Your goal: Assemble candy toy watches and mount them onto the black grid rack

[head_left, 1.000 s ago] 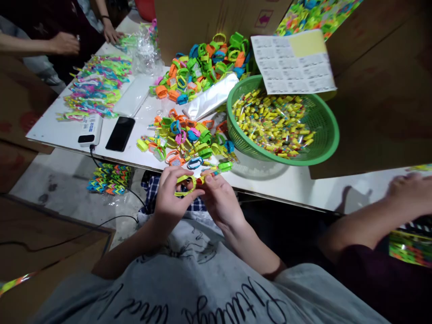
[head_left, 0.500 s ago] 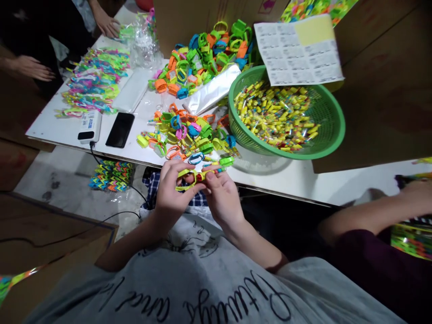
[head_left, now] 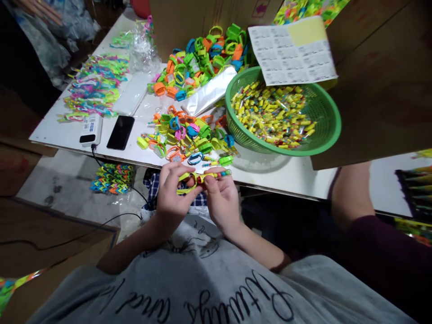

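Note:
Between my fingers, just in front of the table edge, are a yellow toy watch and a small candy tube. My left hand is closed around the yellow toy watch, its strap forming a loop. My right hand pinches the candy tube, yellow with coloured pieces in its clear end, and its inner end meets the watch. Right beyond my hands lies a loose pile of toy watches and candy tubes. A green basket full of yellow candy tubes stands to the right.
A larger heap of toy watches, clear bags and a label sheet lie farther back. On the left are a phone, a power bank and colourful packets. A co-worker's arm is at right.
The co-worker's hands at the upper left have moved up and away from the table. The arm at right has shifted. My hands keep the watch and tube together, almost in place.

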`<state>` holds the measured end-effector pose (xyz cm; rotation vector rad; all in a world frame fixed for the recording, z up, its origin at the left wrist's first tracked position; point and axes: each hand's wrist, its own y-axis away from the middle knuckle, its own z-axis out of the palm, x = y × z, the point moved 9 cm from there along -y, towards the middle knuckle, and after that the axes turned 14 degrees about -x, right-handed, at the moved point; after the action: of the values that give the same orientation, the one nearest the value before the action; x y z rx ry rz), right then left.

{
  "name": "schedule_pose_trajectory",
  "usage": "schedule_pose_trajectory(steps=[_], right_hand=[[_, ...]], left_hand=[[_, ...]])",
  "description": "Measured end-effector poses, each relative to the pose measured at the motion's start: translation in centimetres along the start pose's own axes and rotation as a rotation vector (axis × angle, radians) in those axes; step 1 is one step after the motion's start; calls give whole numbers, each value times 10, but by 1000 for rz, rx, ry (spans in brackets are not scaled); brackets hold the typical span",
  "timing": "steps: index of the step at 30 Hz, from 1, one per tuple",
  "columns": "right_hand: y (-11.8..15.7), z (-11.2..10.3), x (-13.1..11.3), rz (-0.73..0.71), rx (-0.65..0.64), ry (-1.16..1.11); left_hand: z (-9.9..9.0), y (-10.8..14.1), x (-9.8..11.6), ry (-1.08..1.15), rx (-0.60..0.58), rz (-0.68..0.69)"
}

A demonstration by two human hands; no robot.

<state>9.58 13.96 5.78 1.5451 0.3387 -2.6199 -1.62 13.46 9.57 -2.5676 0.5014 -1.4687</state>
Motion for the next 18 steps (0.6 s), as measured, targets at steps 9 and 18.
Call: schedule_pose_trajectory(steps=[9,18], right_hand=[[2,3,-1,87,3,-74],[-5,-6,4,185,-100,-134]], left_hand=[[-4,5,23,-103,71,159],[2,-6,25,-254,-59,179]])
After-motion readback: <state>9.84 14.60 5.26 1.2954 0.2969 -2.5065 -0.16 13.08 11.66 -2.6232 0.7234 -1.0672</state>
